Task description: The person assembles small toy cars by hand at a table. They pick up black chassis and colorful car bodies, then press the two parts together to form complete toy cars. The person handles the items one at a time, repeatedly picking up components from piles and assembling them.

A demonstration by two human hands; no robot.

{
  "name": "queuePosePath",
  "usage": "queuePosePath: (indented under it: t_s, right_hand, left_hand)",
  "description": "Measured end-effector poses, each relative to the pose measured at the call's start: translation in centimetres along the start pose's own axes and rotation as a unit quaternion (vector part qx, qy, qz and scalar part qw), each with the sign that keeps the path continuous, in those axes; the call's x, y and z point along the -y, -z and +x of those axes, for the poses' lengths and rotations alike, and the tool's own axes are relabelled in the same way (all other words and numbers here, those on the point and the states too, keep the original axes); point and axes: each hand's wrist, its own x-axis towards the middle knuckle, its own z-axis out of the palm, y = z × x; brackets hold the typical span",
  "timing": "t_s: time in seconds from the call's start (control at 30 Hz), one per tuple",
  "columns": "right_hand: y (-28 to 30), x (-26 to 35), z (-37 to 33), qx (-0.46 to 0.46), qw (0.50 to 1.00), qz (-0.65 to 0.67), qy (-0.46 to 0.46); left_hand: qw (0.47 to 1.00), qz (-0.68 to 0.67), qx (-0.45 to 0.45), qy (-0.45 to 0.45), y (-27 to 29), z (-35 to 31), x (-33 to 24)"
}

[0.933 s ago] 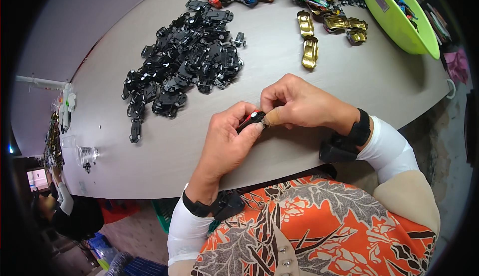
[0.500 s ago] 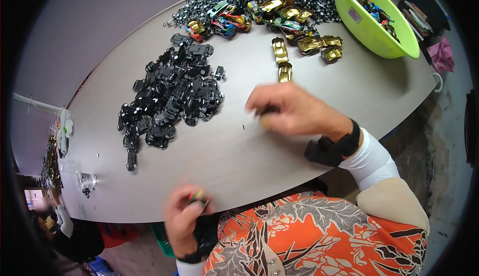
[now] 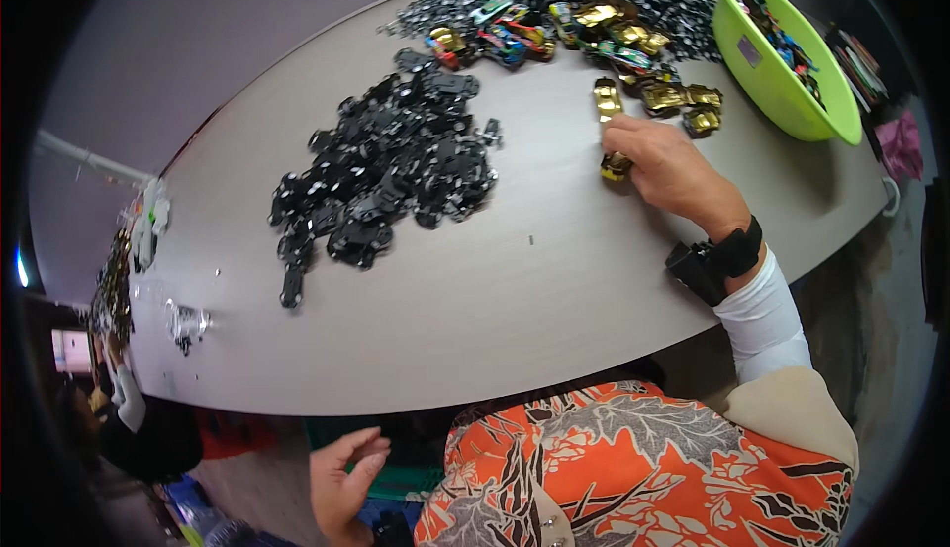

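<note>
My right hand (image 3: 683,169) reaches over the table, its fingers closed on a gold toy car (image 3: 616,167), part of which they cover. Just beyond it, in line, lies another gold toy car (image 3: 607,98). More gold toy cars (image 3: 665,99) sit to the right of that one. Low in the view, off the table's near edge, my left hand (image 3: 346,478) is held with its fingers apart and nothing in them. A green crate (image 3: 414,478) shows beside and beneath it.
A heap of black toy car chassis (image 3: 386,166) lies left of centre. Colourful toy cars (image 3: 505,45) and a mound of small wheel parts (image 3: 445,15) fill the far side. A lime-green basin (image 3: 782,72) stands at right. A clear cup (image 3: 184,321) and a co-worker's arm (image 3: 127,399) are at left.
The small coloured toy car is gone from my left hand, which has opened and dropped lower, past the table edge. My right hand has moved away from me to the gold toy car.
</note>
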Motion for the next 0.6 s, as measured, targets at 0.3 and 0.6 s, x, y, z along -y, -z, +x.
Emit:
queuePosePath:
  t_s: [0.3,0.6]
  right_hand:
    - [-0.5,3.3,0.4,0.085,0.948,0.293,-0.087]
    - [0.0,3.4,0.1,0.193,0.896,0.384,-0.109]
  left_hand:
    - [0.842,0.282,-0.107,-0.447,-10.0,17.6,-13.3]
    - [0.777,0.419,-0.183,-0.433,-14.4,22.2,-14.9]
